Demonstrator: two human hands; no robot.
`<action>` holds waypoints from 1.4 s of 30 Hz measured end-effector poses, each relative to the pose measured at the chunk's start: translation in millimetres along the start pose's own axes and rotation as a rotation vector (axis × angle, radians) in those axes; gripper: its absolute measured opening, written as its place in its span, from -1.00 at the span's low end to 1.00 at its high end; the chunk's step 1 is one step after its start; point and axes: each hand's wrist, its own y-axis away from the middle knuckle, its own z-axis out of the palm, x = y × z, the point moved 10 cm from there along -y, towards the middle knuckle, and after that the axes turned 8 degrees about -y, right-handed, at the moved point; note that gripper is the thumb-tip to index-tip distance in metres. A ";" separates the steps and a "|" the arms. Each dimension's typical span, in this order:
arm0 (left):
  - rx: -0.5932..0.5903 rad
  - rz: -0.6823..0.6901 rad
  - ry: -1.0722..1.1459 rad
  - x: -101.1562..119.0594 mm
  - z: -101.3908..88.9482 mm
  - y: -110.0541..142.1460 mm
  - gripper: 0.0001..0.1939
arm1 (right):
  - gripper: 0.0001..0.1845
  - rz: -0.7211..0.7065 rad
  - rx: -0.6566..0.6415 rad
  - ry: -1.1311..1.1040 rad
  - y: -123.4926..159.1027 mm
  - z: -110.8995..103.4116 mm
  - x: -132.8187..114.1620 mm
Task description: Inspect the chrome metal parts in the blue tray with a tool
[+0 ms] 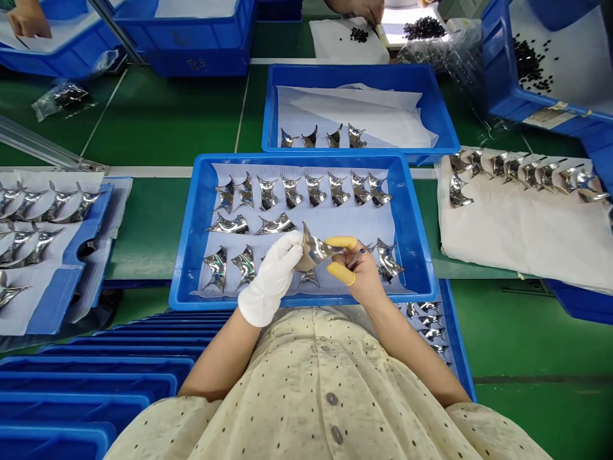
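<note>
Silver piece (313, 250) (white glove (271, 279), yellow finger cots (341, 243))

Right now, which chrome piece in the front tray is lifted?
The piece held between the white-gloved left hand and yellow-cotted right hand; the others lie on the liner.

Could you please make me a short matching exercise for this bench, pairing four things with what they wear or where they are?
Column 1
1. left hand
2. right hand
3. curved chrome piece
4. small black parts

Column 2
A. on white paper in the blue bin at upper right
B. wearing yellow finger cots
C. held by both hands above the blue tray
D. wearing a white glove

Pairs: 1-D, 2-B, 3-C, 4-A
</note>
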 end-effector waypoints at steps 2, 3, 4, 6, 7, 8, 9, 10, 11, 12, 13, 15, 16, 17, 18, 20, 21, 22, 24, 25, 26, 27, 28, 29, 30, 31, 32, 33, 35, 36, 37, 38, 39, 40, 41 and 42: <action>-0.009 -0.084 0.056 -9.9 0.0 0.4 -0.56 | -0.42 -0.035 0.024 -0.033 2.0 4.1 -10.9; -0.008 -0.126 0.080 -15.0 -0.3 1.0 -0.54 | -0.41 -0.048 0.021 -0.037 3.3 8.4 -15.5; -0.006 -0.162 0.104 -19.7 -0.5 1.6 -0.53 | -0.43 -0.060 0.011 -0.035 4.8 13.4 -19.6; -0.015 -0.212 0.140 -26.2 0.9 2.3 -0.51 | -0.47 -0.079 -0.010 -0.024 8.1 23.0 -25.3; -0.022 -0.225 0.151 -28.0 2.0 2.3 -0.51 | -0.48 -0.083 -0.013 -0.018 9.5 26.3 -26.4; -0.024 -0.232 0.159 -28.9 2.6 2.1 -0.50 | -0.47 -0.081 -0.007 -0.015 10.5 28.1 -26.3; -0.017 -0.235 0.166 -29.2 2.2 1.6 -0.49 | -0.44 -0.075 0.004 -0.016 11.1 28.9 -25.5; -0.001 -0.232 0.170 -28.8 1.1 1.0 -0.49 | -0.41 -0.069 0.020 -0.020 11.2 28.6 -24.2; 0.018 -0.221 0.166 -27.3 -0.6 0.3 -0.48 | -0.39 -0.063 0.040 -0.026 10.9 27.3 -23.0; 0.026 -0.205 0.153 -24.8 -1.4 -0.4 -0.48 | -0.39 -0.065 0.066 -0.034 10.2 25.1 -22.5; 0.011 -0.187 0.126 -21.6 -0.1 -1.0 -0.51 | -0.40 -0.071 0.094 -0.044 9.2 22.1 -22.5; -0.071 -0.149 0.040 -13.9 7.6 -1.2 -0.57 | -0.43 -0.082 0.150 -0.074 6.7 14.9 -23.2; -0.110 -0.129 -0.009 -9.7 11.3 -0.6 -0.58 | -0.43 -0.076 0.176 -0.097 5.2 10.9 -22.6; -0.128 -0.110 -0.057 -5.5 13.0 0.2 -0.56 | -0.43 -0.055 0.192 -0.126 3.3 7.7 -20.6; -0.122 -0.098 -0.100 -1.6 12.5 1.1 -0.53 | -0.43 -0.018 0.198 -0.160 1.3 5.6 -17.2; -0.063 -0.098 -0.157 4.3 6.7 3.4 -0.41 | -0.44 0.081 0.183 -0.239 -2.9 4.4 -7.8; -0.044 -0.122 -0.172 5.0 4.6 5.2 -0.33 | -0.46 0.133 0.168 -0.282 -4.8 5.1 -2.8; -0.035 -0.156 -0.180 4.4 3.2 7.2 -0.25 | -0.47 0.182 0.149 -0.322 -6.6 6.3 2.1; -0.030 -0.231 -0.188 2.4 1.5 11.5 -0.15 | -0.48 0.274 0.117 -0.389 -9.4 8.9 11.9; -0.032 -0.263 -0.192 2.0 1.0 13.3 -0.13 | -0.48 0.317 0.103 -0.410 -10.5 10.3 16.7; -0.032 -0.281 -0.197 2.8 0.4 14.5 -0.12 | -0.49 0.353 0.091 -0.423 -11.2 11.3 21.0; -0.028 -0.278 -0.204 5.7 -0.4 14.7 -0.12 | -0.50 0.379 0.081 -0.429 -11.9 12.3 24.3; -0.038 -0.261 -0.213 9.7 0.2 14.2 -0.14 | -0.50 0.390 0.072 -0.431 -12.5 13.0 26.0; -0.060 -0.237 -0.228 14.3 2.1 13.3 -0.20 | -0.50 0.389 0.064 -0.430 -13.1 13.6 26.1; -0.095 -0.214 -0.251 18.2 5.1 12.4 -0.29 | -0.50 0.374 0.053 -0.426 -13.7 14.4 24.6; -0.139 -0.199 -0.278 20.6 8.5 11.8 -0.40 | -0.50 0.350 0.043 -0.419 -14.1 15.3 21.6; -0.185 -0.194 -0.306 21.2 12.0 11.5 -0.50 | -0.50 0.320 0.032 -0.409 -14.2 16.2 17.5; -0.224 -0.195 -0.329 20.5 14.2 11.2 -0.59 | -0.49 0.283 0.021 -0.397 -14.1 17.0 12.5; -0.248 -0.177 -0.350 19.4 13.8 9.3 -0.70 | -0.49 0.210 0.002 -0.352 -13.1 18.0 2.2; -0.243 -0.152 -0.352 19.6 12.0 7.5 -0.72 | -0.49 0.178 -0.006 -0.318 -12.3 18.3 -2.1; -0.234 -0.121 -0.355 20.0 10.1 5.6 -0.74 | -0.47 0.153 -0.012 -0.280 -11.5 18.3 -5.4; -0.232 -0.091 -0.363 20.1 8.8 3.9 -0.75 | -0.44 0.135 -0.016 -0.243 -10.8 18.0 -7.4; -0.234 -0.062 -0.374 20.1 8.2 2.3 -0.75 | -0.42 0.122 -0.016 -0.209 -10.3 17.2 -8.5; -0.244 -0.038 -0.388 19.9 8.5 1.2 -0.75 | -0.41 0.112 -0.012 -0.183 -9.9 16.2 -9.0; -0.256 -0.021 -0.401 19.6 9.3 0.4 -0.74 | -0.39 0.100 -0.006 -0.165 -9.9 14.8 -9.3; -0.266 -0.008 -0.410 19.5 10.3 0.0 -0.74 | -0.38 0.089 0.001 -0.152 -10.0 13.4 -9.4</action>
